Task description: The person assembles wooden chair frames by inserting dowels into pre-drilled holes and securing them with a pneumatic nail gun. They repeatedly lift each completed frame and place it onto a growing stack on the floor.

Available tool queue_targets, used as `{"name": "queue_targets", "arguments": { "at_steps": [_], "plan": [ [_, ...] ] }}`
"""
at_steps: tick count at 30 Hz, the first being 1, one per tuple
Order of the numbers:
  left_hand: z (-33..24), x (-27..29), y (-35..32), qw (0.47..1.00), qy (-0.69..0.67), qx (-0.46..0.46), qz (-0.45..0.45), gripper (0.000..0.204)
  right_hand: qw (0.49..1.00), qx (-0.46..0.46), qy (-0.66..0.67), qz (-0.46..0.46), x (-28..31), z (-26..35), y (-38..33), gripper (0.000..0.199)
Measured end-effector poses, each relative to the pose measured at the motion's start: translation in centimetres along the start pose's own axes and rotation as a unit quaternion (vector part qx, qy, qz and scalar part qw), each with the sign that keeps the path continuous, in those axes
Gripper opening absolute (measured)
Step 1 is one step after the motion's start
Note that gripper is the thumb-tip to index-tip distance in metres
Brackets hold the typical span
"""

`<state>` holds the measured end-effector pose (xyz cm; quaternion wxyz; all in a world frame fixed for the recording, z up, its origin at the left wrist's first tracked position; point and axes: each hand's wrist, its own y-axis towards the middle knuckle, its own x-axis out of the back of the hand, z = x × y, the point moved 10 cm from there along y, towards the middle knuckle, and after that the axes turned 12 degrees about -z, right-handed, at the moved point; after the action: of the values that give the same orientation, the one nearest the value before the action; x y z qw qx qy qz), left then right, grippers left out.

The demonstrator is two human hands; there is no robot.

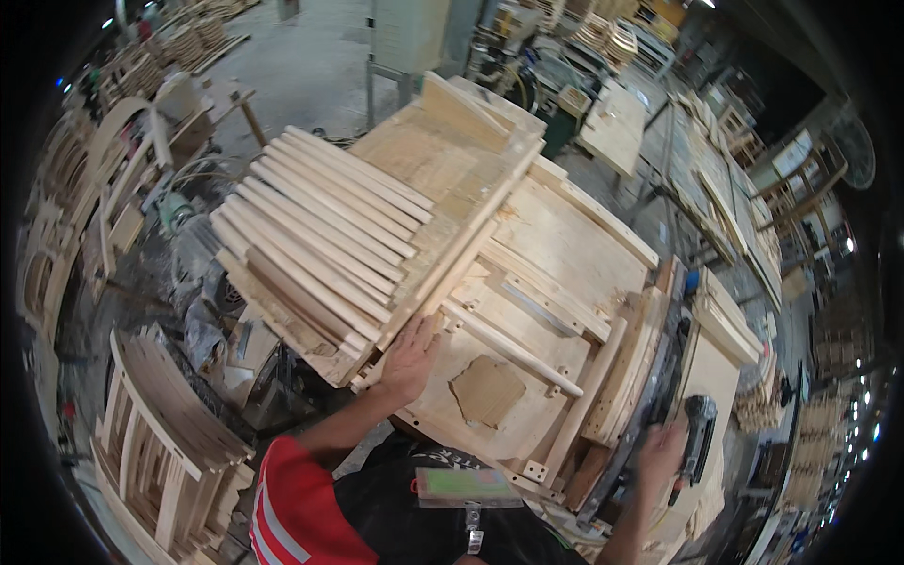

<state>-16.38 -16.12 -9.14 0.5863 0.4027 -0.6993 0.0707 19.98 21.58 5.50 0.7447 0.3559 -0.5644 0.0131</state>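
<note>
My left hand (411, 361) rests with its fingers stretched out at the near end of a long wooden rail (471, 259), beside a round rod (513, 347) lying in a wooden jig (556, 245). My right hand (662, 455) is right beside a black nail gun (699, 438) on the bench to the right. It is smeared, and whether its fingers grip the tool cannot be made out. Left of the jig, several pale wooden rods (325, 226) lie side by side on a board. A torn piece of cardboard (488, 391) lies inside the jig.
Curved slatted wooden frames (165, 424) are stacked at the lower left. A dark metal rail (650, 386) runs between the jig and the right-hand board (708, 372). A grey cabinet (410, 38) stands behind the bench. Long worktables (725, 207) with wooden parts stand at the far right.
</note>
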Motion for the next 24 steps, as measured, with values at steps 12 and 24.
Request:
{"name": "queue_targets", "arguments": {
  "at_steps": [12, 24],
  "plan": [
    [0.2, -1.2, 1.2, 0.993, 0.108, -0.033, -0.021, 0.058, 0.780, -0.274, 0.505, 0.250, -13.2, 6.6, -14.3, 0.050],
    [-5.6, 13.2, -1.2, 0.950, -0.250, 0.176, -0.055, 0.092, 0.916, -0.049, 0.397, 0.008, 9.6, -0.1, -9.3, 0.080]
  ]
}}
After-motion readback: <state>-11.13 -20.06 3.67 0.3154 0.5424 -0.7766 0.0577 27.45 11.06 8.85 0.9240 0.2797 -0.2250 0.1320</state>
